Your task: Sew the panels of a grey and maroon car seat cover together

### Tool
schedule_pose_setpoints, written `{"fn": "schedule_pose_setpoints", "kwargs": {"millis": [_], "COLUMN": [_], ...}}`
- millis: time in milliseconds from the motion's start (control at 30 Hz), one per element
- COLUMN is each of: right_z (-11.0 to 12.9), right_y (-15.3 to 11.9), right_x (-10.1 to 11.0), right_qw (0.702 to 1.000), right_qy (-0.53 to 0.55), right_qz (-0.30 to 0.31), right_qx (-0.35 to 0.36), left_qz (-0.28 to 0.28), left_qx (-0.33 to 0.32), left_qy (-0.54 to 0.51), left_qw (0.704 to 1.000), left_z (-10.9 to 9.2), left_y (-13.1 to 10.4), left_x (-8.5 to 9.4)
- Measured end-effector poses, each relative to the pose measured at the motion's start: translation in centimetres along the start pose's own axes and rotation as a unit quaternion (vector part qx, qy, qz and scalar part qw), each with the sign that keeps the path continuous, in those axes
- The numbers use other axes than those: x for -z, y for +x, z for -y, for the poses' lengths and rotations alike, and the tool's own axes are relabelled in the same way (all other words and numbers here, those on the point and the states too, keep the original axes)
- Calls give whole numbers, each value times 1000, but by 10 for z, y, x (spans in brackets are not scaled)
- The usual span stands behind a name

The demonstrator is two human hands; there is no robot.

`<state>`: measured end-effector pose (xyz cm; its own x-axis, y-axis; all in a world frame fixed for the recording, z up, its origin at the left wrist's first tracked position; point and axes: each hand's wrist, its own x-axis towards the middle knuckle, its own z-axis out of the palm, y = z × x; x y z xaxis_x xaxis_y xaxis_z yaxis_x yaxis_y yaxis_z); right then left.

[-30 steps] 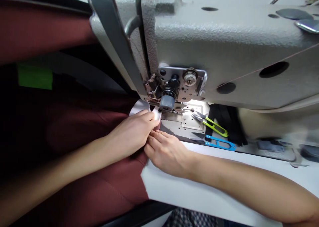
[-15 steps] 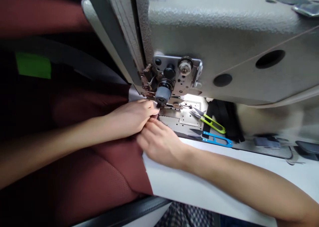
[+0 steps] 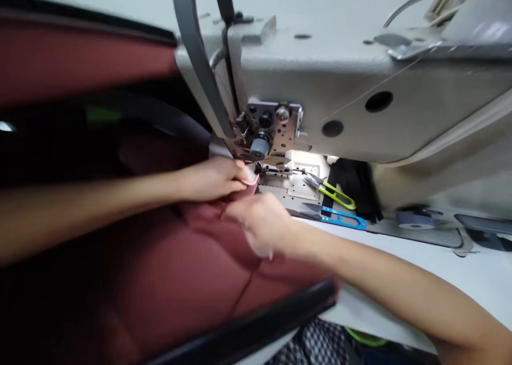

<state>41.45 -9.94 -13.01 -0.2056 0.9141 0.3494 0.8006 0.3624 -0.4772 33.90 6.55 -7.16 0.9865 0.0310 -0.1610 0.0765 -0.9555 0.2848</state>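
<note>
A dark red padded cover (image 3: 188, 269) with black edging lies bunched on the left of the sewing machine (image 3: 328, 87). My left hand (image 3: 216, 178) is closed on the cover's edge beside the presser foot, where a pale strip shows under the fingers. Just below and to the right, my right hand (image 3: 264, 221) is closed on a fold of the same cover; it is blurred and its fingertips are partly hidden. The needle area is mostly covered by the machine head's tension knob (image 3: 260, 147).
Green thread snips (image 3: 340, 197) and blue thread snips (image 3: 346, 219) lie right of the needle plate (image 3: 276, 183). Behind them are black fabric strips (image 3: 354, 186) and a grey bobbin-like part (image 3: 416, 219). White tabletop (image 3: 420, 271) extends to the right.
My right hand has moved away from my left, drawing the cover to the right and toward me, over the white tabletop. The camera view has shifted, showing more of the machine's top.
</note>
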Motion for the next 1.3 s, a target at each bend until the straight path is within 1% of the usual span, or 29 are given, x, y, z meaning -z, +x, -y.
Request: {"fn": "schedule_pose_setpoints", "kwargs": {"millis": [67, 133, 167, 200, 267, 400, 500, 600, 700, 800, 867, 933, 1000, 1100, 1133, 1200, 1300], "right_z": [7, 13, 15, 16, 16, 9, 2, -5, -12, -18, -20, -19, -18, -15, -14, -14, -16], "right_y": [-10, -18, -20, -21, -20, -16, -15, -15, -14, -14, -15, -15, -16, -16, -16, -16, -16], "right_x": [-10, -21, -25, -28, -28, -16, -8, -5, -3, -1, 1, 3, 3, 3, 3, 2, 1], "right_qw": [994, 979, 973, 970, 970, 977, 981, 983, 985, 986, 985, 982, 980, 979, 979, 979, 980], "right_qy": [-69, -150, -179, -196, -197, -171, -156, -146, -143, -143, -151, -161, -168, -178, -180, -181, -176], "right_qz": [11, 3, -3, -5, 8, 49, 72, 73, 70, 68, 69, 72, 76, 80, 80, 82, 81], "right_qx": [86, 141, 146, 145, 144, 117, 95, 80, 59, 42, 50, 69, 80, 65, 58, 48, 36], "left_qz": [-33, -96, -122, -136, -133, -109, -116, -125, -121, -81, -60, -57, -54, -26, -26, -32, -62], "left_qx": [-5, -2, -6, -14, -38, -58, -60, -64, -60, -39, -9, 17, 3, -69, -85, -89, -90], "left_qy": [-25, -38, -33, -25, -8, 26, 41, 52, 64, 54, 32, 7, -15, -19, -5, 40, 115], "left_qw": [999, 995, 992, 990, 990, 992, 991, 989, 989, 994, 998, 998, 998, 997, 996, 995, 987], "left_z": [-5, -8, -9, -9, -8, -3, -1, 1, 6, 11, 15, 20, 24, 24, 21, 15, 7], "left_y": [-10, -21, -25, -28, -30, -23, -14, -6, 1, 6, 7, 7, 6, 5, 4, 1, -2], "left_x": [-16, -33, -39, -44, -48, -43, -40, -40, -41, -38, -33, -28, -21, -12, -10, -8, -14]}}
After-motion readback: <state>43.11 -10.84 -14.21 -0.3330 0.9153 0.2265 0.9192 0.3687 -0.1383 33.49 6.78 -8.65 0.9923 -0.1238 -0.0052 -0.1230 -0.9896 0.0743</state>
